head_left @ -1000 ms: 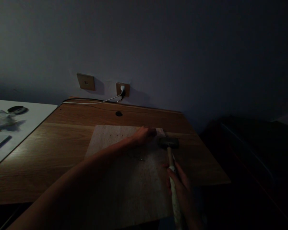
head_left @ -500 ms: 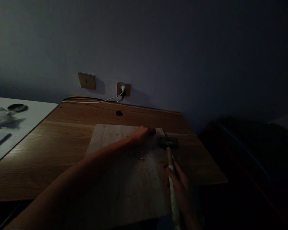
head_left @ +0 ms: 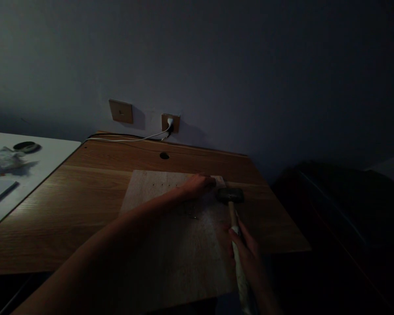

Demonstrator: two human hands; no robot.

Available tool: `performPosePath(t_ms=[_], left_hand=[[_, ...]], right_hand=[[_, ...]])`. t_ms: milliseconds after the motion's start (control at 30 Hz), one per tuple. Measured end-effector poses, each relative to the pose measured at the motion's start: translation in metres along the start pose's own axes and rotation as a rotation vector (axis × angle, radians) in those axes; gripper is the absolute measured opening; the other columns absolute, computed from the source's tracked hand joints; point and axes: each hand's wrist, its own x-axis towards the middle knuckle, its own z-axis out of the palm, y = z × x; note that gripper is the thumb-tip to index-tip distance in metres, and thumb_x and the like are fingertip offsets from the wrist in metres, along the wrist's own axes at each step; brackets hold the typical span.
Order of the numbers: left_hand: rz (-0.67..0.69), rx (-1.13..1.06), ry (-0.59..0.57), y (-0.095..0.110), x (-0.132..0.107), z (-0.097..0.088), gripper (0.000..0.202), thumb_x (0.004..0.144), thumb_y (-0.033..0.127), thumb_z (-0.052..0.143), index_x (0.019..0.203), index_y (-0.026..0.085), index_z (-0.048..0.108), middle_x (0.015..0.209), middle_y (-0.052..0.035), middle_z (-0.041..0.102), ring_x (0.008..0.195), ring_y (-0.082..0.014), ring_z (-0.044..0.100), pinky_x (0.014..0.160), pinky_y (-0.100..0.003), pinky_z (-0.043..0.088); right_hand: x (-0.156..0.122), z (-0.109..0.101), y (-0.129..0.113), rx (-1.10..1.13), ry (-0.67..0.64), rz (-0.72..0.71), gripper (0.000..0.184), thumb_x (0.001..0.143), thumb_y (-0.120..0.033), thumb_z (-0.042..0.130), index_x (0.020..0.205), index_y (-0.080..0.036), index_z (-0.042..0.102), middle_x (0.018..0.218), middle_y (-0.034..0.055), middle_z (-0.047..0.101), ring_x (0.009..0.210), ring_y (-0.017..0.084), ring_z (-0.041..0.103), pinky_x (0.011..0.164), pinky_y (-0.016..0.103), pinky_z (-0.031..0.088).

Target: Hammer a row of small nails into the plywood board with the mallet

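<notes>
My right hand (head_left: 248,251) is wrapped round the pale handle of a hammer (head_left: 230,195). Its dark, blocky head hovers near the right edge of a light wooden board (head_left: 197,258). Toward the board's far right corner lies my left hand (head_left: 198,184), fingers curled together and pointing right. What they pinch, if anything, is too dark and small to make out. A row of several small dark dots (head_left: 162,185) runs along the board's far edge, left of that hand. Small shiny metal pieces, perhaps nails (head_left: 193,217), lie on the board below the left wrist.
The board rests on a brown wooden table (head_left: 62,210) with a round cable hole (head_left: 164,155). Behind it, cables run to a wall socket (head_left: 170,123). At left, a white table (head_left: 49,153) carries a roll of tape (head_left: 26,146), a crumpled plastic bag (head_left: 6,161) and a grey flat object (head_left: 1,192).
The view has shifted very slightly. Both hands and the hammer keep nearly the same places over the board.
</notes>
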Motion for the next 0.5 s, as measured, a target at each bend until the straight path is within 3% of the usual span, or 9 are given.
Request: performPosePath(t_ms=[100,233,367,500], left_hand=[[-0.046,-0.082,-0.022,-0.002,0.002,0.001,0.018,0.090,0.015,0.060,0.103,0.021,0.071,0.103,-0.0037,0.075,0.095,-0.0184,0.070,0.085,-0.026,0.050],[-0.106,-0.197,0.016,-0.003,0.002,0.005,0.031,0.088,0.012,0.061,0.117,0.021,0.067,0.103,-0.0026,0.077,0.096,-0.0171,0.072,0.085,-0.024,0.051],[-0.097,-0.212,0.027,-0.004,0.002,0.007,0.033,0.087,0.013,0.062,0.119,0.019,0.066,0.106,-0.0046,0.077,0.097,-0.0181,0.072,0.084,-0.025,0.052],[-0.101,-0.168,0.033,-0.003,0.002,0.005,0.031,0.085,0.012,0.063,0.115,0.018,0.067,0.109,-0.0057,0.076,0.099,-0.0188,0.071,0.085,-0.026,0.051]], right_hand=[[0.002,-0.009,0.000,0.014,-0.045,0.095,0.075,0.077,-0.058,0.070,0.143,-0.026,0.058,0.062,-0.0036,0.063,0.043,0.015,0.054,0.039,0.025,0.042],[0.003,-0.017,-0.004,0.005,-0.070,0.154,0.077,0.075,-0.058,0.072,0.143,-0.025,0.058,0.055,-0.0058,0.057,0.041,0.016,0.053,0.038,0.024,0.039],[0.006,-0.013,-0.013,-0.027,0.005,-0.017,0.076,0.072,-0.059,0.072,0.139,-0.024,0.063,0.065,-0.0024,0.062,0.052,0.018,0.058,0.047,0.027,0.045],[0.013,-0.007,-0.020,-0.096,0.019,-0.107,0.080,0.077,-0.058,0.067,0.148,-0.022,0.056,0.061,-0.0049,0.057,0.049,0.017,0.053,0.047,0.027,0.042]])
